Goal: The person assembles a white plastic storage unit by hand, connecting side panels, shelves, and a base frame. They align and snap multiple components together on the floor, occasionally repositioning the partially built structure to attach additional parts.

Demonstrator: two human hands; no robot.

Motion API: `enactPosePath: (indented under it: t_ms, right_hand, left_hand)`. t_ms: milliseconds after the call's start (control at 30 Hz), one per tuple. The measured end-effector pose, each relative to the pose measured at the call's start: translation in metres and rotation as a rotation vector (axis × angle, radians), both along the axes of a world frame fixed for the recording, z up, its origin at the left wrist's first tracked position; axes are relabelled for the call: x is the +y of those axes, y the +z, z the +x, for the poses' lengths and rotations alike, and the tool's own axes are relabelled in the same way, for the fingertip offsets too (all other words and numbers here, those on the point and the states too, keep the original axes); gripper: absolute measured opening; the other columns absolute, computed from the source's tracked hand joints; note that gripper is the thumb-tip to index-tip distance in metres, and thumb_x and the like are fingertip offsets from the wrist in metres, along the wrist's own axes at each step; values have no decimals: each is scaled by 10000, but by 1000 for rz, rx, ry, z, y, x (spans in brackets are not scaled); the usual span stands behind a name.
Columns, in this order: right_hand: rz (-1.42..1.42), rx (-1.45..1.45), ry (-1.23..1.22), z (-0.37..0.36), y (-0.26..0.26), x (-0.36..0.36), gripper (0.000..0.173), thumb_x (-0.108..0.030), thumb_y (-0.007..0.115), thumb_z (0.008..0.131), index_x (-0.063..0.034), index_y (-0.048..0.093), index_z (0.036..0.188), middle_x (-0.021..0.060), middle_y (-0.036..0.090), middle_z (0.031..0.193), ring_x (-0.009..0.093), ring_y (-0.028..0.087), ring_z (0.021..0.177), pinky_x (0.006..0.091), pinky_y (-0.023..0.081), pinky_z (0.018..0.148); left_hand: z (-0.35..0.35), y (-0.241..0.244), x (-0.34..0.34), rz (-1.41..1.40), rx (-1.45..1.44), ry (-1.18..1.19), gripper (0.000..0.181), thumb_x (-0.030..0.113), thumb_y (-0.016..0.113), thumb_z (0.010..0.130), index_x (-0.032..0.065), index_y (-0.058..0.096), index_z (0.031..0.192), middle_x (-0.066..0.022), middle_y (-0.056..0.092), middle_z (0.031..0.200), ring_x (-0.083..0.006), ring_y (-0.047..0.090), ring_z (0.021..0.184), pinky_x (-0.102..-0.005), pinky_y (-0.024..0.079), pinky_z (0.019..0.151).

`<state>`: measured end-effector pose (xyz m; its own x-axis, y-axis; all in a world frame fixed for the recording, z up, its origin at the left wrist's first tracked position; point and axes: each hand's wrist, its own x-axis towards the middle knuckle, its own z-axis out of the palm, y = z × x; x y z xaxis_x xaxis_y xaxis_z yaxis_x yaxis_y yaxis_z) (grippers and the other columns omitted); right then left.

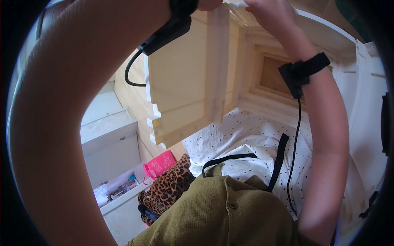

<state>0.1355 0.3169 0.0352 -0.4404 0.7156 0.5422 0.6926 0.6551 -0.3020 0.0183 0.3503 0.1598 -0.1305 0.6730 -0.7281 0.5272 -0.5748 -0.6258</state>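
Observation:
Both my hands are raised to the upper edge of the view, partly cut off by it. A large cream plastic panel (181,77) with a notched lower corner hangs upright in front of me. At its top edge my left hand (211,4) grips it, though most of the fingers are out of view. My right hand (266,10) closes on a narrow white plastic piece (238,4) beside the panel's top. Behind and to the right stands a white plastic frame (320,33) with stepped inner walls. How panel and frame meet is hidden.
White dotted fabric (227,135) lies below the panel. On the left is a white drawer unit (110,153), with small items (123,189) inside. A pink pouch (161,163) rests beside leopard-print fabric (172,181). A black cable (297,138) hangs from my right wrist strap (314,66).

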Motion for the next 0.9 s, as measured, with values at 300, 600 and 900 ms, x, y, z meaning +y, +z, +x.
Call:
enactPosePath:
  t_ms: [300, 600, 900]
  right_hand:
    - [33, 5, -4, 1, -1, 5, 48, -109, 588, 712, -95, 611, 672, 80, 631, 702, 258, 630, 712, 374, 503, 580]
    - [-61, -38, -65, -1, -1, 1, 85, -158, 594, 761, -94, 620, 713, 95, 635, 730, 261, 627, 723, 372, 501, 605]
    - [-307, -114, -96, -8, 61, 17, 107, -175, 541, 816, -140, 629, 866, 119, 656, 814, 225, 640, 734, 358, 509, 620]
  left_hand:
    - [16, 14, -10, -6, 42, -86, 318, 248, 425, 892, 70, 654, 1021, -149, 642, 1003, -329, 592, 937, -413, 456, 828]
    - [15, 18, -2, -113, 73, -9, 288, 194, 452, 852, 59, 656, 1003, -170, 645, 952, -328, 603, 907, -419, 464, 794]
    - [-20, 2, -8, -22, -81, -27, 299, 198, 431, 884, 41, 634, 1038, -170, 621, 1045, -330, 589, 953, -398, 465, 831]
